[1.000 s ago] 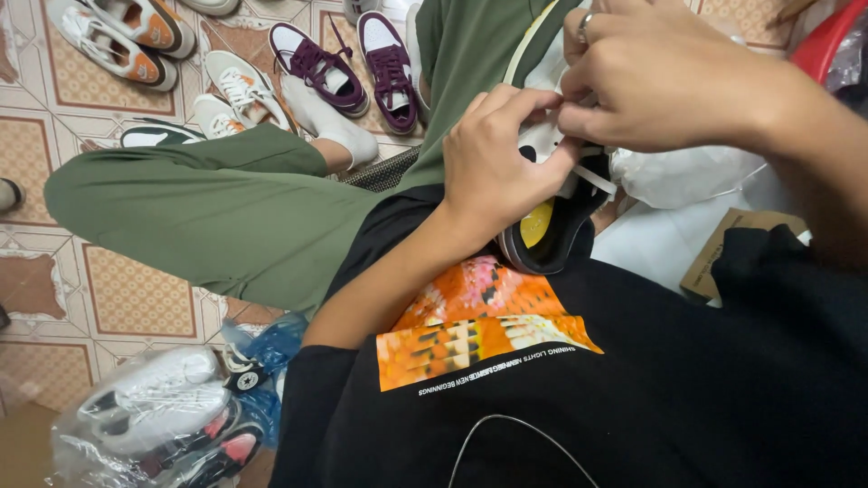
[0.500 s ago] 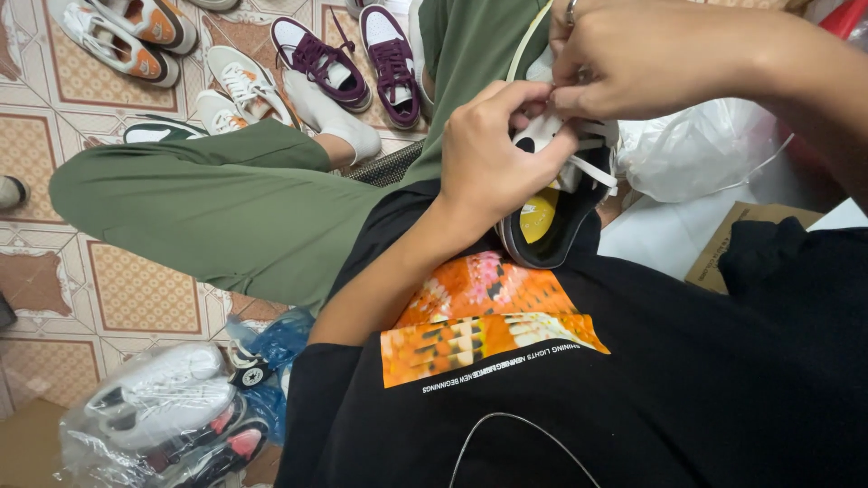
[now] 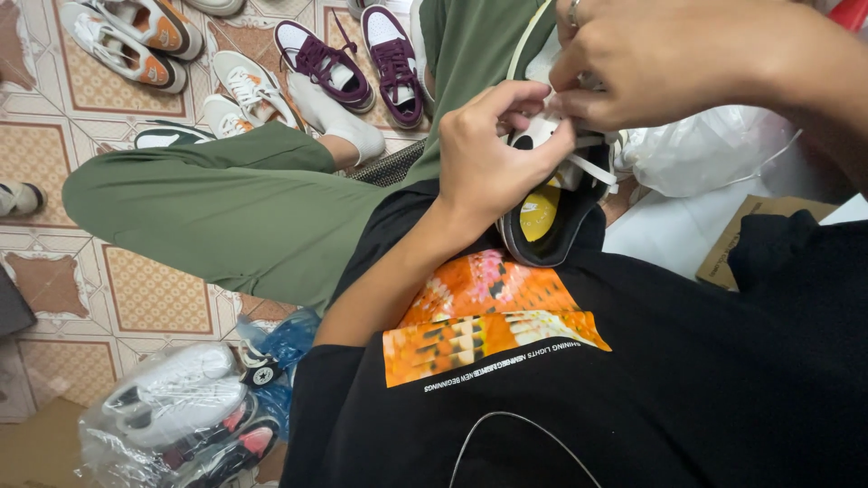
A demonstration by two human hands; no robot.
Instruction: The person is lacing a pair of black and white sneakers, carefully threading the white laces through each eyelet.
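A: Sneaker, black with a yellow insole, sits in the person's lap against the black shirt, at about one o'clock from the middle of the view. Its heel opening faces the camera.

B: And the hands?

A: The left hand curls over the sneaker's side at its nine o'clock, fingers bent and pressed together near the tongue, thumb up against the white lace. The right hand comes in from three o'clock, above the sneaker at twelve, its fingertips bunched into a pinch right at the lace area. I cannot tell just which strand they nip, as the knuckles hide it.

B: Are the hands touching?

A: The fingertips meet over the top of the sneaker, yes. A loose end of lace hangs out towards three o'clock.

B: What lies about?

A: Green trousers stretch towards nine o'clock. At eleven o'clock on the tiled floor stands a purple and white pair, with orange and white shoes further towards ten. A clear bag of white shoes lies at seven o'clock. A white plastic bag rests at two o'clock, just beside the sneaker, with a cardboard piece near it at three.
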